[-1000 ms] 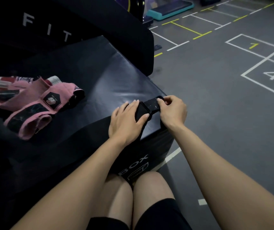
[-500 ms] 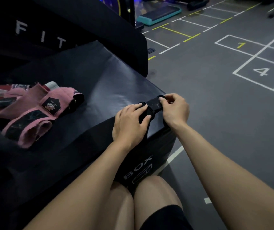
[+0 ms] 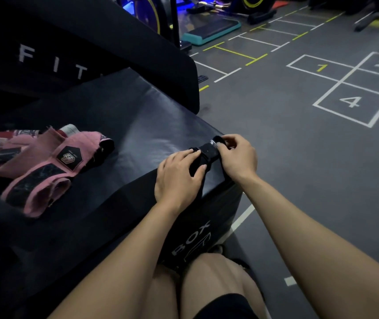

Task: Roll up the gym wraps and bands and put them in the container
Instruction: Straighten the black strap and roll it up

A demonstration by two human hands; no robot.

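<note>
A grey gym floor [image 3: 275,139] painted with white and yellow lines and numbered squares runs off to the right, with a teal step platform [image 3: 211,31] at the far end. On the left stands a big black padded box [image 3: 119,125], its near side lettered "BOX", and behind it leans another black pad [image 3: 73,49] marked "FIT". The person sits against the box's near right corner, bare knees showing below. Toward the box's left edge lies a loose heap of pink wraps [image 3: 43,166] with black patches and a small logo badge, unrolled and well apart from the hands. Right at the near right corner of the top, a black wrap [image 3: 208,153] lies between both hands. The left hand [image 3: 179,178] rests over its near end, fingers bent down onto the fabric and thumb tucked alongside, holding it to the box. The right hand [image 3: 239,157] pinches the far end, fingertips and thumb curled round the small rolled part. No container can be made out.
</note>
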